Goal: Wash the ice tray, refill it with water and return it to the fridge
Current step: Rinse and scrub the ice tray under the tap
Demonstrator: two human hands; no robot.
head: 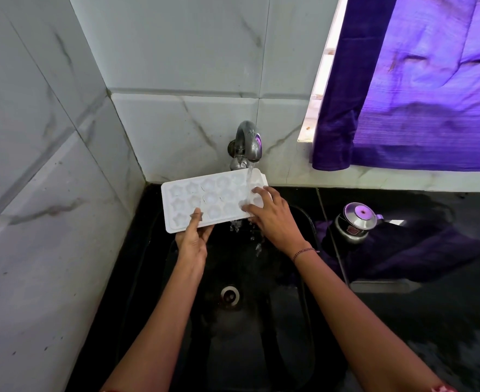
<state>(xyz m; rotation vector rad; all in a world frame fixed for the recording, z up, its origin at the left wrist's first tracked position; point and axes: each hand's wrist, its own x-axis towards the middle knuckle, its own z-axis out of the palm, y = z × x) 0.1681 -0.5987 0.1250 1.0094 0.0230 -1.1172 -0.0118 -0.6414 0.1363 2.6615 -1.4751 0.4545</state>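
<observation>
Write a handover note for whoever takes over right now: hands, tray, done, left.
Left hand grips the ice tray at its near edge, thumb on top.
Right hand rests spread fingers on the tray's right end.
Tray is held over the sink, under the running tap; water spills off its near edge.
Done: washing under way.
Left: finish rinsing, refill, return to fridge (not in view).

Off to your right there's a purple curtain (419,89) hanging over a white window frame (327,66), with its bottom edge just above the glossy black counter (431,321). A small lidded steel pot (356,222) sits on that counter near the back wall. White tiles (49,165) with grey veining cover both corner walls.
</observation>
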